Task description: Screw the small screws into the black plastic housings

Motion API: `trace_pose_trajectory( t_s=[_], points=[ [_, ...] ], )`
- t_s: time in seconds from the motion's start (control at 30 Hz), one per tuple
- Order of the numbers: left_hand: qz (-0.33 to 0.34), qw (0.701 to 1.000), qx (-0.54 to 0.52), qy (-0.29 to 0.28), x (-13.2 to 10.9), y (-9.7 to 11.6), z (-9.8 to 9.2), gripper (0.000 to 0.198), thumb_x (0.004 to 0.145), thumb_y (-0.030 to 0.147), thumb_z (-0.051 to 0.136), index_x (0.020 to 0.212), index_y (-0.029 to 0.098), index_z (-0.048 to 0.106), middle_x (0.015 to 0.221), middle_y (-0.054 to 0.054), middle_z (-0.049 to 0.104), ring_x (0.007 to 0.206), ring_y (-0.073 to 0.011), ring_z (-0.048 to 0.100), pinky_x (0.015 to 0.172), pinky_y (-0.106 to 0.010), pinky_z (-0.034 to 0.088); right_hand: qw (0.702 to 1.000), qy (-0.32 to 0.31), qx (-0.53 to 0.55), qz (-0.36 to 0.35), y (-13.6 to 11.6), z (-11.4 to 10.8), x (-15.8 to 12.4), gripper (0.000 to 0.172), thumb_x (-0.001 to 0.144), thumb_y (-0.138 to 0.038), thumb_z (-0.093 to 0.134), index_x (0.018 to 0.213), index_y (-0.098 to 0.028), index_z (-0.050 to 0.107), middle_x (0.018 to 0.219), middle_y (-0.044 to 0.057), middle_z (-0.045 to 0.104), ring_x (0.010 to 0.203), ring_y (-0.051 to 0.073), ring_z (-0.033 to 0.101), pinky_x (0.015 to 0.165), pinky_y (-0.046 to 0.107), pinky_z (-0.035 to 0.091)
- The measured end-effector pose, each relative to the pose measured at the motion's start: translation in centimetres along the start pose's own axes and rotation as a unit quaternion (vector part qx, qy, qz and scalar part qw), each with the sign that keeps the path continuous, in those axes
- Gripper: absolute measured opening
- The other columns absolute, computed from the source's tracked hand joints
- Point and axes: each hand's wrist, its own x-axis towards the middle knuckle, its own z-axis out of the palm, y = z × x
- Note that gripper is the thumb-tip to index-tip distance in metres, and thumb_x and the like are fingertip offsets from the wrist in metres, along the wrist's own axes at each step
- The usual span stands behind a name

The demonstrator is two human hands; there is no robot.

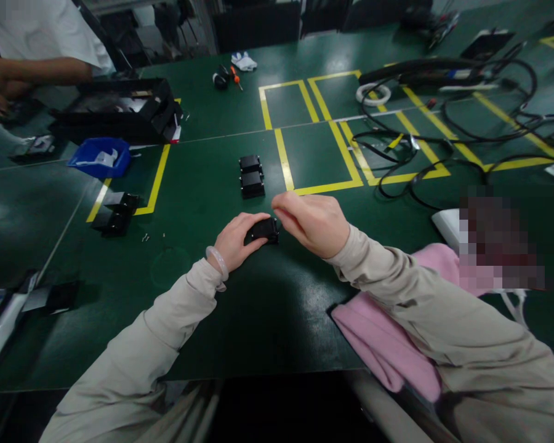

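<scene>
My left hand (235,239) is closed around a small black box-shaped part (264,230) that rests on the green table. Just right of that part and above it, my right hand (313,223) is raised with fingers pinched together. Whatever the pinch holds, if anything, is hidden by the fingers. Beyond my hands lies a pair of similar black parts (252,176), side by side. Some tiny screws (146,237) are scattered on the tabletop to the left of my left hand.
More black parts (115,214) sit near a blue bin (102,157) at left. A large black case (115,114) stands behind, beside a co-worker's arms (37,72). Coiled black cables (397,147) spread over yellow tape at right. Pink cloth (388,344) lies under my right forearm.
</scene>
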Motion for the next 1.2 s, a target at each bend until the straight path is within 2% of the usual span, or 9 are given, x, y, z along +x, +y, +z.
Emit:
trace_pose_trajectory(
  t_s=[0.1,0.3,0.43,0.6,0.67,0.77,0.93,1.1,1.2],
  points=[
    [0.003,1.0,0.0,0.006,-0.01,-0.05,0.04,0.04,0.092,0.026,0.064,0.13,0.019,0.056,0.118,-0.008,0.065,0.11,-0.0234,0.061,0.097,-0.038,0.05,1.0,-0.006,-0.007,0.012,0.05,0.07,-0.03,0.041,0.104,-0.038,0.026,0.094,-0.016,0.06,0.071,0.002,0.064,0.061,0.012,0.055,0.06,0.026,0.03],
    [0.006,1.0,-0.004,0.006,-0.04,-0.07,0.08,0.04,0.092,0.027,0.063,0.131,0.019,0.055,0.119,-0.008,0.065,0.11,-0.0233,0.061,0.098,-0.037,0.05,1.0,0.019,0.013,-0.003,0.12,0.08,-0.1,0.037,0.104,-0.032,0.027,0.104,-0.015,0.06,0.079,0.003,0.068,0.065,0.012,0.059,0.06,0.025,0.032],
    [-0.002,1.0,0.0,0.004,-0.02,-0.06,0.03,0.041,0.092,0.026,0.064,0.131,0.019,0.056,0.119,-0.008,0.065,0.11,-0.0238,0.061,0.097,-0.038,0.05,1.0,-0.002,-0.01,0.01,0.09,0.02,-0.09,0.04,0.104,-0.037,0.028,0.098,-0.015,0.061,0.07,0.002,0.066,0.06,0.012,0.057,0.059,0.026,0.031],
    [0.005,1.0,-0.008,-0.004,0.0,-0.11,-0.05,0.04,0.093,0.028,0.062,0.132,0.02,0.054,0.121,-0.008,0.064,0.112,-0.0239,0.061,0.098,-0.038,0.049,1.0,0.024,-0.004,0.017,0.03,0.09,-0.04,0.035,0.102,-0.026,0.028,0.109,-0.014,0.06,0.074,0.002,0.066,0.062,0.012,0.058,0.06,0.025,0.032],
    [0.003,1.0,-0.004,-0.003,-0.02,-0.14,-0.02,0.04,0.093,0.029,0.062,0.132,0.02,0.054,0.12,-0.008,0.065,0.111,-0.0235,0.061,0.098,-0.038,0.049,1.0,0.027,-0.003,0.012,0.05,0.09,-0.04,0.035,0.102,-0.028,0.028,0.108,-0.014,0.06,0.073,0.002,0.066,0.062,0.012,0.059,0.06,0.025,0.032],
    [0.007,1.0,-0.003,0.008,-0.05,-0.15,0.05,0.039,0.093,0.028,0.062,0.13,0.019,0.055,0.119,-0.008,0.065,0.11,-0.0229,0.061,0.097,-0.037,0.05,1.0,0.02,-0.018,0.009,0.03,0.07,-0.02,0.039,0.103,-0.036,0.029,0.101,-0.015,0.061,0.068,0.001,0.065,0.058,0.013,0.058,0.057,0.026,0.03],
    [0.003,1.0,-0.007,-0.003,0.02,-0.14,0.01,0.04,0.093,0.027,0.063,0.132,0.02,0.055,0.12,-0.008,0.065,0.111,-0.0236,0.061,0.098,-0.039,0.05,1.0,0.011,-0.003,0.012,-0.07,0.03,0.06,0.034,0.102,-0.026,0.028,0.108,-0.015,0.06,0.075,0.002,0.067,0.062,0.012,0.059,0.06,0.025,0.031],
    [0.012,1.0,-0.003,0.006,0.05,-0.19,0.02,0.039,0.092,0.026,0.064,0.13,0.019,0.056,0.118,-0.008,0.066,0.109,-0.023,0.062,0.096,-0.037,0.051,1.0,-0.008,-0.018,0.015,-0.04,-0.06,0.08,0.042,0.104,-0.039,0.028,0.099,-0.015,0.062,0.069,0.002,0.065,0.059,0.012,0.057,0.059,0.026,0.03],
    [0.013,1.0,-0.007,0.006,0.03,-0.2,0.0,0.039,0.093,0.027,0.063,0.13,0.019,0.055,0.119,-0.008,0.065,0.111,-0.0232,0.062,0.097,-0.038,0.05,0.999,-0.013,-0.017,0.026,-0.08,-0.15,0.15,0.04,0.104,-0.035,0.027,0.104,-0.015,0.062,0.071,0.002,0.065,0.061,0.012,0.057,0.059,0.026,0.03]
  ],
)
